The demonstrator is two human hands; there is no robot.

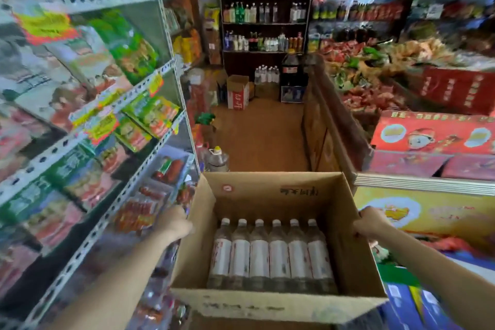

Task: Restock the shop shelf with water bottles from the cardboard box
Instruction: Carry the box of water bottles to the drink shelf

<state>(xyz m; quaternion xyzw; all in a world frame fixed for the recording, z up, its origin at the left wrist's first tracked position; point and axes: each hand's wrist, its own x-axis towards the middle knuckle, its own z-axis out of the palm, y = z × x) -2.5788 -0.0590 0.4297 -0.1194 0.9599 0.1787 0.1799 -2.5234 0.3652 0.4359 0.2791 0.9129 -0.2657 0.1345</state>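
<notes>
An open cardboard box (270,197) is held up in front of me in a narrow shop aisle. Several water bottles (273,252) with white caps and white labels lie side by side in its bottom. My left hand (175,222) grips the box's left wall. My right hand (371,222) grips its right wall. A dark shelf unit (265,23) at the far end of the aisle carries rows of bottled drinks, and more water bottles (266,73) stand low at its foot.
A metal rack (128,94) full of snack packets lines the left side. A wooden counter (329,120) piled with packets and red gift boxes (434,131) lines the right. A white carton (237,92) and large jugs (218,159) stand on the brown floor ahead.
</notes>
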